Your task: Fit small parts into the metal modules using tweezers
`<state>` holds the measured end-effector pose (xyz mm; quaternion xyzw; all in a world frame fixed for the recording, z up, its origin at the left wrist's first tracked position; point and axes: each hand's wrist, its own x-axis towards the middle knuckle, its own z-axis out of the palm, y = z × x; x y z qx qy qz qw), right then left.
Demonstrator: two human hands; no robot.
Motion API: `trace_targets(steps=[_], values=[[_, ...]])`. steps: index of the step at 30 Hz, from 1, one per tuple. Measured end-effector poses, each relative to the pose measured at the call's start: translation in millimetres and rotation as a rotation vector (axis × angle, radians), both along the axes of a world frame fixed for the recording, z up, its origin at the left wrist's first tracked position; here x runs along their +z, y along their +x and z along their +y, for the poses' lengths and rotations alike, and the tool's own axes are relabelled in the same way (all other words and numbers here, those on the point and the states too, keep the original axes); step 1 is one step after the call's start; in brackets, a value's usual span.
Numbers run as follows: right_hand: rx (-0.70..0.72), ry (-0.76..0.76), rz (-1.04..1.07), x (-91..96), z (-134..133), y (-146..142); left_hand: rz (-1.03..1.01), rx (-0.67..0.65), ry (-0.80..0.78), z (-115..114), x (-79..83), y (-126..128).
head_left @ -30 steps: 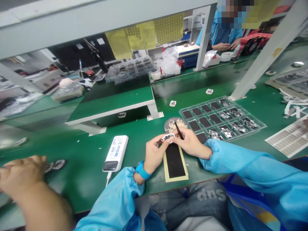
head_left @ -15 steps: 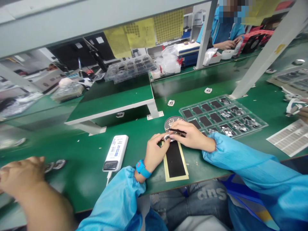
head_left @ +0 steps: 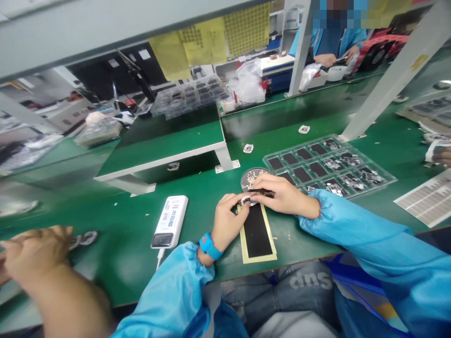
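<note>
Well, a small white part [head_left: 245, 200] sits at the far end of the black strip [head_left: 258, 234], pinched in the left hand's [head_left: 228, 219] thumb and fingers; the right hand [head_left: 279, 193], fingertips touching it too, grips a dark stick [head_left: 257, 190] pointing across the strip.

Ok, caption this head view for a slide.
Hands, left and right with a dark tool, meet at a white part by a black strip, near a clear tray on a green bench.

Bright blue sleeves [head_left: 366, 230] with elastic cuffs [head_left: 309, 206], a blue wristband [head_left: 208, 247] (on the left), pale-lettered jeans [head_left: 278, 288].
</note>
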<state>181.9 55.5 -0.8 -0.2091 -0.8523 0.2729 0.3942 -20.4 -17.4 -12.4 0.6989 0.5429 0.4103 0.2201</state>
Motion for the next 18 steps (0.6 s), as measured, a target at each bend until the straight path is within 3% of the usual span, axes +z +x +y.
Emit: trace_targets(steps=[11, 18], values=[[-0.036, 0.121, -0.173, -2.6, -5.0, -0.6, 0.011, 0.019, 0.0, 0.1, -3.6, -0.4], [0.001, 0.064, -0.246, -3.6, -5.3, -2.9, 0.012, 0.015, -0.021, 0.7, -4.2, -1.0]])
